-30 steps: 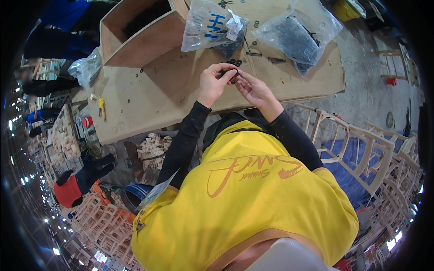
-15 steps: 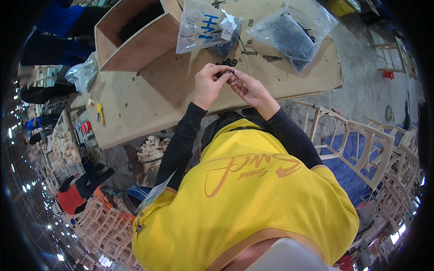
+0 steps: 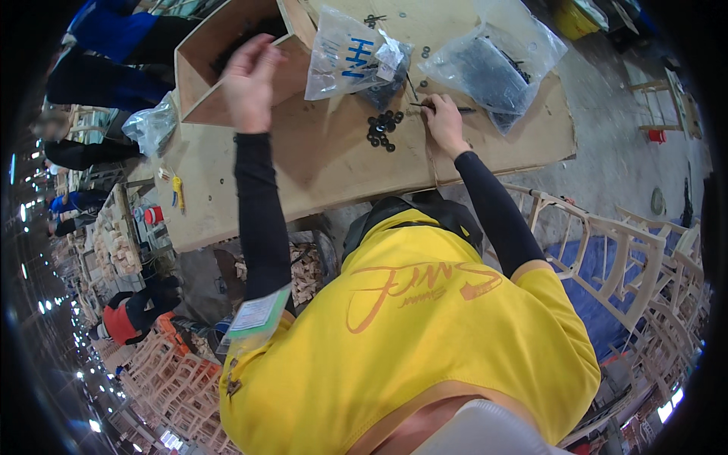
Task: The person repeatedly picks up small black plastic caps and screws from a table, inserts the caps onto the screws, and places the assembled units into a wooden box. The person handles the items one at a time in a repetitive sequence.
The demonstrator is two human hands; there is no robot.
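My left hand point(image 3: 250, 83), blurred by motion, is over the near side of an open wooden box point(image 3: 292, 68) with dark contents point(image 3: 246, 38). Whether anything is between its fingers does not show. On the board-covered table, my right hand point(image 3: 446, 125) has its thumb and fingers closed on a thin dark bolt point(image 3: 417, 105); another bolt point(image 3: 465, 111) lies beside the hand. Between the hands several black washers point(image 3: 381, 129) form a loose pile.
Beyond the pile lies a clear plastic bag point(image 3: 345, 57) with dark parts; a larger one point(image 3: 493, 76) is at the right. A yellow-handled tool point(image 3: 177, 193) rests near the table's left edge. Wooden chair frames point(image 3: 591, 243) stand at the right, with people at the left.
My hands were together above the washers, fingering a small dark piece. They have parted: the left went up-left to the box, the right moved right to the bolts.
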